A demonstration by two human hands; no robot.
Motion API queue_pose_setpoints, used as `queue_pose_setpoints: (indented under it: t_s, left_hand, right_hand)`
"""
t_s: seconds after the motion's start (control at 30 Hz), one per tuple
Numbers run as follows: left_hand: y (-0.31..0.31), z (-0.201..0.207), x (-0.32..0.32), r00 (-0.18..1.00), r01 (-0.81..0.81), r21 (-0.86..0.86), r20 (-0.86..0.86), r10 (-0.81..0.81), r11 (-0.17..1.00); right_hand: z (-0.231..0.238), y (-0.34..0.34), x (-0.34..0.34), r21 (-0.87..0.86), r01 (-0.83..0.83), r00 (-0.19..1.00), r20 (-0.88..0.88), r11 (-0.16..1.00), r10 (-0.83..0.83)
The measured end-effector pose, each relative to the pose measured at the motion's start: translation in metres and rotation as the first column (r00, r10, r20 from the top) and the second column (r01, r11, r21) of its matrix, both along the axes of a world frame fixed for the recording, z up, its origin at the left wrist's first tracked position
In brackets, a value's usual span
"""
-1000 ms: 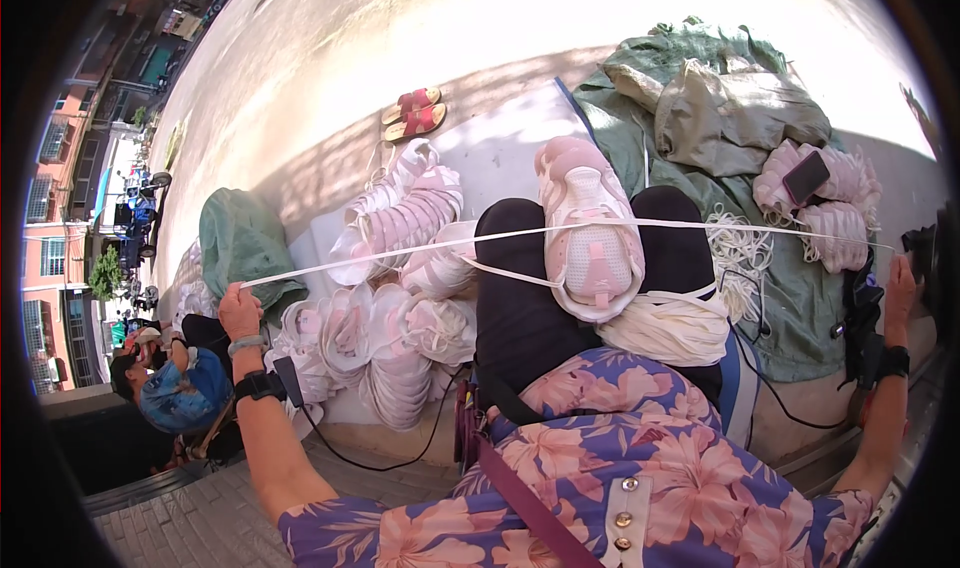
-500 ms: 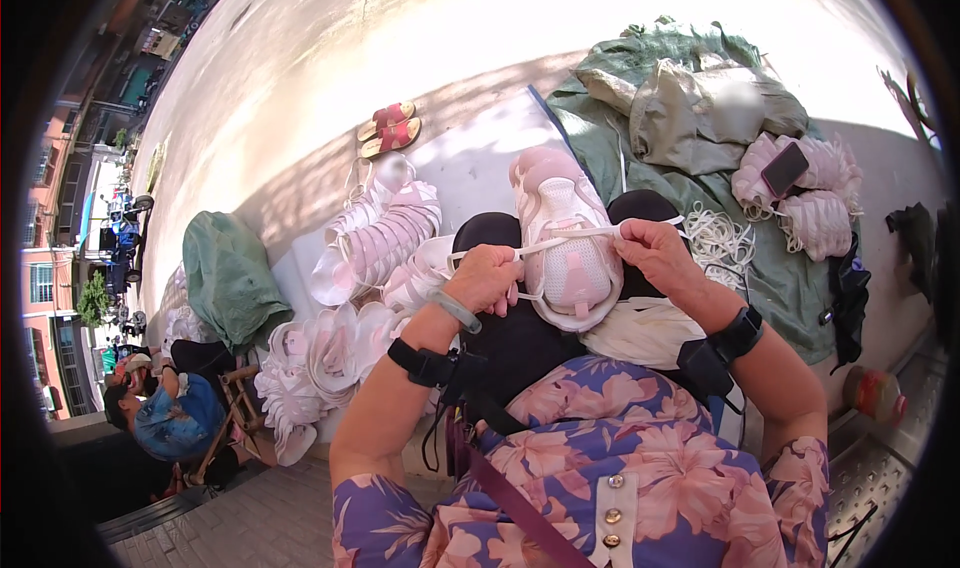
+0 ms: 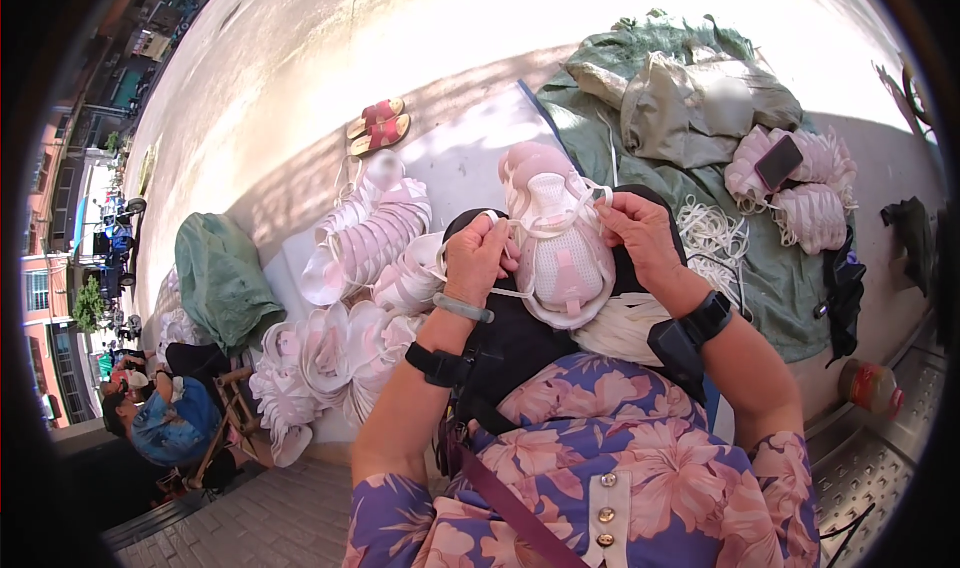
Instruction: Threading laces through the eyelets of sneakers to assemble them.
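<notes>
- The left hand [image 3: 480,255] is mostly closed, thumb and forefinger pinched together on a white lace [image 3: 545,234], the other fingers curled in toward the palm.
- The right hand [image 3: 640,233] also pinches the lace, between thumb and forefinger, with the remaining fingers bent; it sits just beside the shoe.
- Between the two hands is the pink and white shoe [image 3: 566,273], resting on the person's lap, with the lace crossing over its upper side.
- Part of the lace loops out past the left hand, and a strand runs low beside the shoe; exactly how it crosses on top is hard to make out.
- A bundle of pale laces [image 3: 625,326] lies on the lap, near the right forearm and partly hidden.
- To the right, a tangle of white laces [image 3: 712,236] lies on a green sheet [image 3: 775,303].
- Farther right, a phone [image 3: 778,162] rests on a pink and white bundle [image 3: 812,216].
- More pink and white shoes [image 3: 385,233] are heaped on the left.
</notes>
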State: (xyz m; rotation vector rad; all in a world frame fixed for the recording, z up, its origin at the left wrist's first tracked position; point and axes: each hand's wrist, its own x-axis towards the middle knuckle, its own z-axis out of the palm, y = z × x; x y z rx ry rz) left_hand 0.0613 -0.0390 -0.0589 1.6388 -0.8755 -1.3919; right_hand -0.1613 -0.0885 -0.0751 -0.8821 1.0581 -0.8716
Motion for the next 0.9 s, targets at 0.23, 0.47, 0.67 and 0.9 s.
queue_pose_setpoints:
  t_s: [0.23, 0.47, 0.67, 0.9]
  left_hand:
    - [0.011, -0.006, -0.007, 0.997, -0.074, -0.124, -0.012, 0.073, 0.99]
    - [0.014, -0.008, -0.006, 0.989, -0.123, -0.087, -0.098, 0.114, 0.989]
    - [0.015, -0.008, -0.007, 0.996, -0.051, -0.085, -0.08, 0.044, 0.995]
    - [0.011, -0.006, -0.016, 0.995, -0.1, -0.181, -0.027, 0.096, 0.978]
  right_hand:
    - [-0.004, 0.003, 0.008, -0.058, 0.11, 0.992, 0.075, 0.992, -0.105]
    - [-0.013, 0.005, 0.011, -0.131, 0.127, 0.991, 0.066, 0.983, -0.119]
    - [-0.02, 0.005, 0.011, -0.311, 0.058, 0.99, -0.105, 0.949, -0.095]
    - [-0.008, 0.004, 0.019, -0.72, -0.182, 0.867, -0.439, 0.67, -0.235]
